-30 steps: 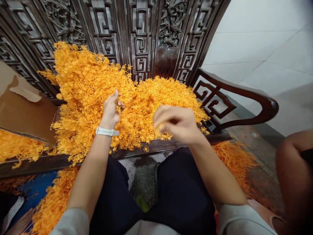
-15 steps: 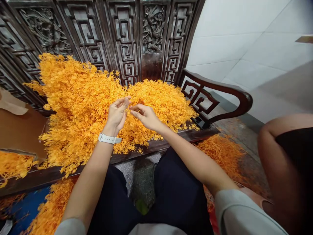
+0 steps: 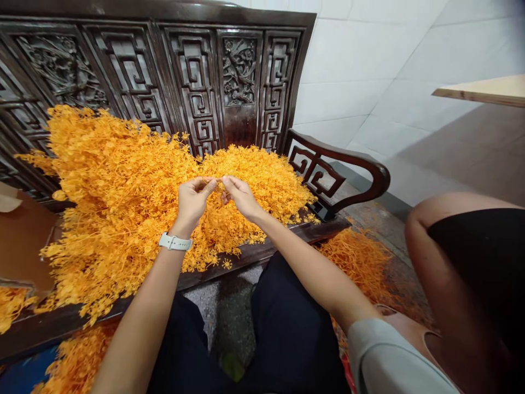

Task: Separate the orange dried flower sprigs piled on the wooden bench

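A large heap of yellow-orange artificial flower sprigs (image 3: pixel 123 180) lies on the dark wooden bench, with thin stems and small star-shaped heads. Above its middle, my left hand (image 3: pixel 193 202), with a pale watch on the wrist, is closed in a pinch. My right hand (image 3: pixel 241 198) pinches too, its thumb and forefinger almost meeting the left fingertips. Whatever lies between the fingertips is too small and too close in colour to the flowers to make out.
The bench has a carved back (image 3: pixel 240 71) and a curved armrest (image 3: pixel 369 175). A cardboard box (image 3: pixel 24 235) stands at left. Orange stems (image 3: pixel 361 262) cover floor at right, beside another person's bent leg (image 3: pixel 426 235). A wooden board edge (image 3: pixel 484 93) juts in upper right.
My hands have drawn together, and the left fingers, looser before, now pinch toward the right fingertips. The view has tilted up and turned slightly right.
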A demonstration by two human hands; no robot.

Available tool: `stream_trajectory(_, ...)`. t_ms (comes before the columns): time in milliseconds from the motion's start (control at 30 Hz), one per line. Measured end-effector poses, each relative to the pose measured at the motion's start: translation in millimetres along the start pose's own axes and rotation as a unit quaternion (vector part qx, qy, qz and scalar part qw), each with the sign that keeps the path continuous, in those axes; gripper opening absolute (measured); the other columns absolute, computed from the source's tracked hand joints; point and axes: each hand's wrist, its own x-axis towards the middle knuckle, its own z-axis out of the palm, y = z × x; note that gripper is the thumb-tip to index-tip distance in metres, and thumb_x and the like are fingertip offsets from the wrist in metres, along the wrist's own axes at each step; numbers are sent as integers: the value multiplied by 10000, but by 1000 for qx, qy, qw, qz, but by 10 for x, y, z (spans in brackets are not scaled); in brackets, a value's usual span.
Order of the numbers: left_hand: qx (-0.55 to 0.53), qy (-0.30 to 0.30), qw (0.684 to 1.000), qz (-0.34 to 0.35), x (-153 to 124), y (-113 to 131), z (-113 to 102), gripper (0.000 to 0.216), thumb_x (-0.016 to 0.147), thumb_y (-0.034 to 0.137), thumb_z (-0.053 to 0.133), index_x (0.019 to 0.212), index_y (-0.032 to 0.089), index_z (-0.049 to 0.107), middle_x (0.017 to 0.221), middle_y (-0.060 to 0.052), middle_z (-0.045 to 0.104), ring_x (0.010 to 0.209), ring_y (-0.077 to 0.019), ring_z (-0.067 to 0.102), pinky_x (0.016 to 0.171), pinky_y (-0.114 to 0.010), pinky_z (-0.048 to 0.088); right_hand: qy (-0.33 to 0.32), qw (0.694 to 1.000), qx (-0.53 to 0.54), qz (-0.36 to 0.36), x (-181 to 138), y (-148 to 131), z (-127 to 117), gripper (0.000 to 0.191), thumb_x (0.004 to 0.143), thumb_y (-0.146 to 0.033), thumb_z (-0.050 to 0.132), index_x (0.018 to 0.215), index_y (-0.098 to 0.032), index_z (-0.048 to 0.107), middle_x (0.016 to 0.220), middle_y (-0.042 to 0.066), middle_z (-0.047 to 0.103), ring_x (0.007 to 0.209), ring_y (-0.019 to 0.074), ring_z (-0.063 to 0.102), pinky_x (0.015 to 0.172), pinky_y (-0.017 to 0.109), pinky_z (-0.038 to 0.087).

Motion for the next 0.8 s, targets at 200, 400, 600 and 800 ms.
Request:
stream_trajectory(200,-11,56,998,4,45,-19,72,327,640,385,978,746,135,796,778,-79,760,699,-166,684,704,-308,561,31,975,-203,-88,-51,-60,-11,212,989,-367,660,869,-201,604,754,-3,577,695,150,497,671,316,401)
stream_trajectory(400,-82,97,991,-53,21,35,289,134,642,168,868,678,147,741,780,-71,744,663,-146,656,631,-292,545,78,886,-391,-236,-104,-97,32,188,983,-64,474,883,-214,525,849,45,584,807,185,539,730,337,411)
stream_trajectory(600,-83,198,975,-58,213,18,40,158,650,61,821,658,151,690,693,-10,670,614,-97,577,585,-236,460,119,790,-396,-453,-419,-471,238,290,931,41,428,989,-210,562,786,37,538,745,193,499,651,336,403)
stream_trajectory(800,-156,223,959,-73,491,76,-752,247,753,192,913,774,183,666,747,7,665,616,-58,575,642,-194,523,103,865,-333,-361,-728,-802,245,412,1044,-110,509,1359,-352,619,1056,68,675,926,216,658,809,400,560)
